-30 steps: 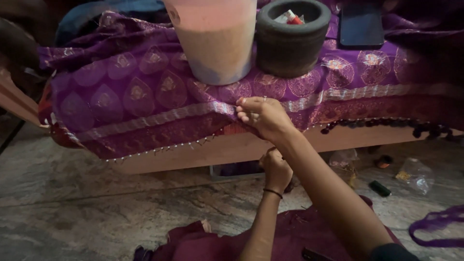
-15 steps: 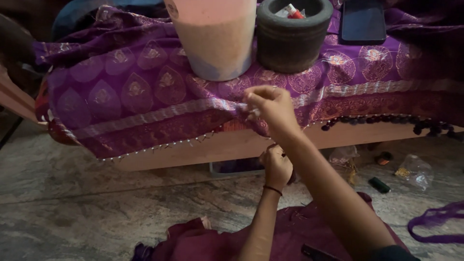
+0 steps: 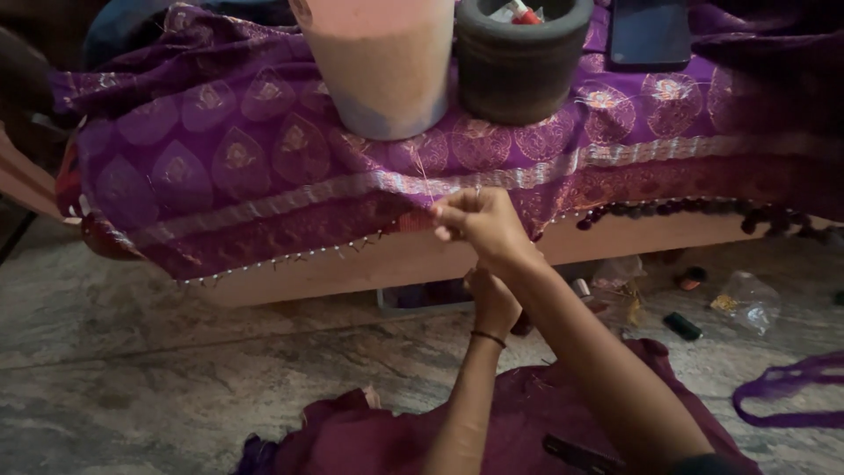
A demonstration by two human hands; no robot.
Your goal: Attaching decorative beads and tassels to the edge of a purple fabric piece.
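Fingers of the right hand (image 3: 479, 224) are pinched together at the hanging border of the purple cloth (image 3: 237, 158), gripping something very fine there; a thin pale thread (image 3: 422, 176) runs up from the fingertips across the fabric, so a needle or the thread itself is probably in that pinch, though it is too small to tell. Just below the right hand, the left hand (image 3: 492, 299) is curled shut under the cloth's edge, and what it holds cannot be made out; a dark bangle (image 3: 488, 337) sits at its wrist.

That cloth looks light, soft and limp, draping over the front of the wooden worktop (image 3: 369, 268) with a woven band and a row of small beads (image 3: 668, 209) along its hem. It would slide and bunch easily, so the sensible hold is right at the stiffer border, close to the stitch, with the thread kept taut and never yanked, since it seems fine enough to snap.

Beyond the hands, on top of the cloth, a tall pinkish bucket (image 3: 382, 62) stands beside a dark round mortar (image 3: 519, 57), both weighing the fabric down. A dark phone (image 3: 651, 33) lies past the mortar. Below the worktop lies the stone floor (image 3: 176, 378).
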